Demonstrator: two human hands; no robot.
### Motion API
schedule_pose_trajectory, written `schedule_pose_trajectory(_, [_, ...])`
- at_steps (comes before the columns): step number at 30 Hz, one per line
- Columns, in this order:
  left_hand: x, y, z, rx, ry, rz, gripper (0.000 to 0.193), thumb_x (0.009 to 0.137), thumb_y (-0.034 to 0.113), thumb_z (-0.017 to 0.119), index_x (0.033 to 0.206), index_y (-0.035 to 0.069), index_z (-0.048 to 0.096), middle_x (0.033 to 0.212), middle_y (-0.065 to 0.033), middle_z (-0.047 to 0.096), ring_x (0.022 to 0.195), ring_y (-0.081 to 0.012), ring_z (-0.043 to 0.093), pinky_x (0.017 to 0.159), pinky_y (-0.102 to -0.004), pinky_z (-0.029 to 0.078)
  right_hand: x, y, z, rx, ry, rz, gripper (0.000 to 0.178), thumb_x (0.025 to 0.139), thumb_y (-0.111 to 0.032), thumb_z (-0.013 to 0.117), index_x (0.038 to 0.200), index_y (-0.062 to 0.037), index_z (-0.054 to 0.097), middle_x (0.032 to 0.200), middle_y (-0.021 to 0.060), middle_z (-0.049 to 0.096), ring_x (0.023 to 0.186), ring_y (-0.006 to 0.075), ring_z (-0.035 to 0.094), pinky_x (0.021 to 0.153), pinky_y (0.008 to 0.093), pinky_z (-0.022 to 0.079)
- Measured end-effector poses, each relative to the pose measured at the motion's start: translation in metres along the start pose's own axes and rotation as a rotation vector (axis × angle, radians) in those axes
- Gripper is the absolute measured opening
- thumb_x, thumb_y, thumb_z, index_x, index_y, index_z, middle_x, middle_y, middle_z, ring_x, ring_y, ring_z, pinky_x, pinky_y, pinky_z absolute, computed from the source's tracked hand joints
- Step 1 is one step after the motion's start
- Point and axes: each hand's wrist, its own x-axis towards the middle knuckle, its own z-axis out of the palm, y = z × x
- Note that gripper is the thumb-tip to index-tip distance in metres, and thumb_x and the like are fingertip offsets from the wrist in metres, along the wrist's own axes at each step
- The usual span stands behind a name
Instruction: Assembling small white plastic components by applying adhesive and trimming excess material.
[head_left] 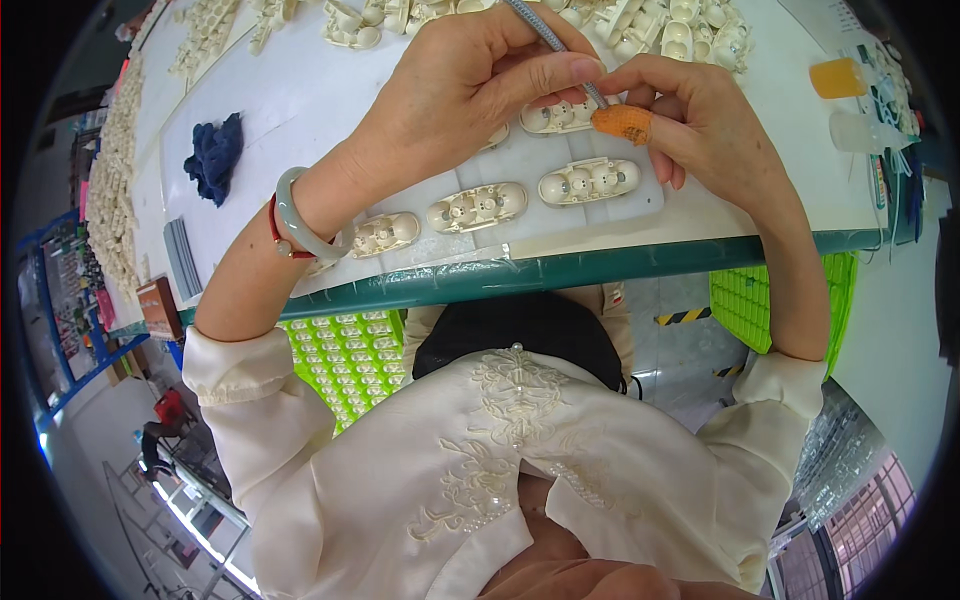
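Near side: the dark teal table edging [450, 285] runs close in front of a row of cream, oval plastic housings [590, 182] with ball-shaped inserts. The row stands on a flat white board [645, 203]. A housing knocked toward the operator could go over the edging, most likely by a sweep of either forearm. The pale green ring bangle [300, 210] hangs low on the left wrist, close to the end of the row; lowering that wrist could catch a housing.

Above the board: the left hand [480, 85] is closed in a pinch on a slim grey rod-like tool [548, 32], which slants down toward the right hand [700, 120]. The right hand is narrow, its orange finger cover [622, 123] at the tool's lower end. Whether it also grips a small part cannot be told. Possible faults: the tool slips if the pinch slackens; the tip meets the covered digit if the hands lose alignment, as both block the view of it.

Far side: a heap of loose cream plastic parts [690, 30] lies beyond the hands. Overreaching could dislodge pieces onto the board.
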Motion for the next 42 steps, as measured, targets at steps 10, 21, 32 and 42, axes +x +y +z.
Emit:
schedule_pose_trajectory(10, [0.001, 0.013, 0.001, 0.038, 0.061, -0.052, 0.016, 0.087, 0.014, 0.057, 0.095, 0.0, 0.059, 0.088, -0.0045, 0.062, 0.081, -0.0101, 0.061, 0.07, -0.019, 0.05, -0.001, 0.003, -0.002, 0.032, -0.054, -0.045, 0.024, 0.081, -0.003, 0.056, 0.104, 0.0038, 0.058, 0.065, 0.0073, 0.057, 0.047, 0.011, 0.054, 0.044, 0.0222, 0.046])
schedule_pose_trajectory(21, [0.014, 0.035, 0.0, 0.486, -0.075, 0.147, 0.016, 0.074, 0.005, 0.067, 0.086, 0.001, 0.057, 0.072, -0.0106, 0.064, 0.066, -0.0189, 0.065, 0.056, -0.0263, 0.052, 0.006, -0.006, -0.007, 0.21, -0.063, 0.101, 0.023, 0.082, -0.005, 0.051, 0.103, 0.0022, 0.057, 0.059, 0.0029, 0.052, 0.041, 0.0066, 0.049, 0.036, 0.0193, 0.04])
schedule_pose_trajectory(32, [0.019, 0.033, -0.009, 0.366, -0.082, 0.049, 0.013, 0.075, 0.002, 0.066, 0.083, 0.0, 0.056, 0.072, -0.0088, 0.064, 0.065, -0.0142, 0.064, 0.056, -0.0228, 0.051, 0.027, -0.027, -0.016, 0.303, -0.181, 0.397, 0.011, 0.082, -0.009, 0.054, 0.082, 0.002, 0.054, 0.061, 0.006, 0.054, 0.037, 0.0082, 0.044, 0.033, 0.0197, 0.034])
schedule_pose_trajectory(42, [0.002, 0.043, -0.011, 0.308, 0.023, -0.151, 0.012, 0.078, 0.0, 0.065, 0.084, -0.003, 0.056, 0.071, -0.0067, 0.062, 0.065, -0.0078, 0.059, 0.059, -0.0182, 0.049, 0.034, -0.035, -0.013, 0.219, -0.164, 0.451, 0.011, 0.081, -0.009, 0.055, 0.081, 0.0013, 0.054, 0.065, 0.0055, 0.055, 0.04, 0.0068, 0.043, 0.033, 0.0189, 0.031])
